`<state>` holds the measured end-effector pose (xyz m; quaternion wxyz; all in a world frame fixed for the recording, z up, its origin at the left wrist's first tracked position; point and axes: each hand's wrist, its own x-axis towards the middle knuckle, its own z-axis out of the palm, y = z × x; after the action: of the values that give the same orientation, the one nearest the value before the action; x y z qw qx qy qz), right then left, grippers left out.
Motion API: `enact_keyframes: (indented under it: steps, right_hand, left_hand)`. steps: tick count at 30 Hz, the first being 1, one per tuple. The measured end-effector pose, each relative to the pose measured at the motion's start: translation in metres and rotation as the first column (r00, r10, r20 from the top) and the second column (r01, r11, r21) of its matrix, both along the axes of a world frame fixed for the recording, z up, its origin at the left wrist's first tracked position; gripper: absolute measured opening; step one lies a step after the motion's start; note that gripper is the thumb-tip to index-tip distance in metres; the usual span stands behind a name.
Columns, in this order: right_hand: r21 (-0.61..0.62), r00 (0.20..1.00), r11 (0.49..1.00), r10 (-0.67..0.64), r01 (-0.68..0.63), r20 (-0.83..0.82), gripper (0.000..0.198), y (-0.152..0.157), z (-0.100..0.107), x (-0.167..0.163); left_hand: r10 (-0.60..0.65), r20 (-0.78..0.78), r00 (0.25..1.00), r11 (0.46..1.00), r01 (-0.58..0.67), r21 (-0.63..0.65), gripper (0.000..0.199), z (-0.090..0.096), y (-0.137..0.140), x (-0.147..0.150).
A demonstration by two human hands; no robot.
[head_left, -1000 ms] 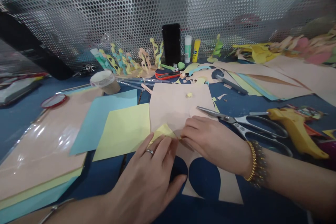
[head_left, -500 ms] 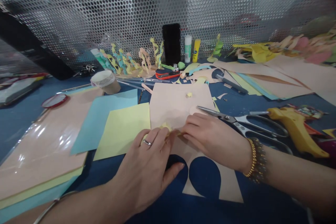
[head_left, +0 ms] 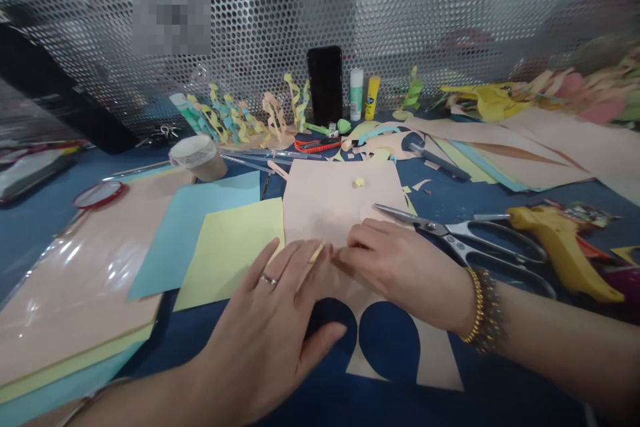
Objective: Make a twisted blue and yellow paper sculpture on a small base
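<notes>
My left hand (head_left: 280, 307) lies over the lower part of a pink paper sheet (head_left: 320, 190), thumb held apart. Between its index and middle fingers shows a bit of yellow paper strip (head_left: 316, 252); the rest is hidden under the fingers. Close by, my right hand (head_left: 395, 260) has its fingers curled in a pinch with the tips meeting my left index fingertip. Whatever is in that pinch is covered. Round holes are cut out of the sheet's near edge. A small folded yellow paper piece (head_left: 359, 183) rests on the sheet. Scissors (head_left: 440, 228) lie beyond my right hand.
Yellow paper (head_left: 235, 247) and blue paper (head_left: 175, 233) lie at left, beside a plastic-wrapped paper stack (head_left: 85, 280). A paper cup (head_left: 200, 157), a phone (head_left: 325, 83) and glue sticks (head_left: 357, 95) stand behind. At right lies a yellow glue gun (head_left: 565, 247).
My left fingers have straightened and spread a little, and less of the yellow strip shows. My right fingertips have shifted slightly left, toward my left hand.
</notes>
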<state>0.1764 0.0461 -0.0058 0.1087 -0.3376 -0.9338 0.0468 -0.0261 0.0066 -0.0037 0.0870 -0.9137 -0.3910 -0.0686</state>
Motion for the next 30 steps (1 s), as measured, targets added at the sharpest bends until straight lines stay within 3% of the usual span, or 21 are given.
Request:
enact_keyframes:
  steps: [5,21,30]
  right_hand:
    - [-0.022,1.0,1.0,-0.003,0.003,0.018,0.016,0.0,0.001,-0.001]
    - [0.043,0.998,0.999,-0.017,0.015,0.053,0.015,0.006,-0.003,0.002]
    - [0.103,0.996,0.995,-0.012,0.003,0.086,0.013,0.007,-0.003,-0.002]
  left_hand:
    - [-0.128,0.026,0.991,0.99,0.127,0.061,0.05,-0.003,-0.012,0.002]
    - [-0.017,0.071,0.997,0.992,0.025,-0.122,0.043,-0.002,0.008,0.007]
    - [-0.041,0.055,0.998,0.998,0.044,-0.048,0.035,-0.005,0.025,-0.002]
